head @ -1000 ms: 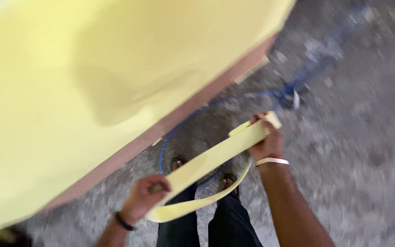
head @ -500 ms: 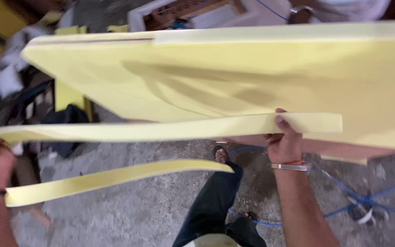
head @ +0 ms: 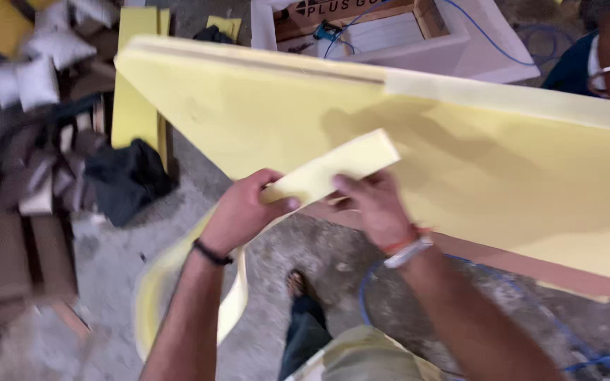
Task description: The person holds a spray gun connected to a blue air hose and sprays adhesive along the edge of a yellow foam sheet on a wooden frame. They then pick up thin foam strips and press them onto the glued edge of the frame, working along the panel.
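Observation:
A long pale-yellow foam strip (head: 333, 169) is held in front of me by both hands. My left hand (head: 243, 209) grips it from the left, thumb on top. My right hand (head: 370, 204) holds it from the right, close to the left hand. The rest of the strip loops down in a blurred curve (head: 153, 296) below my left forearm. Behind the hands lies a large yellow foam slab (head: 503, 162) on a reddish board (head: 531, 264).
White cushions (head: 33, 77) and brown wood pieces (head: 30, 240) are piled at left, with a dark cloth (head: 125, 180). A white wooden frame (head: 390, 32) stands at the back. Another person (head: 608, 56) is at top right. A blue cord (head: 460, 317) lies on the concrete floor.
My hands have come together from a wide spread, folding the strip so both grip it near one end. The view has swung left and down over the slab.

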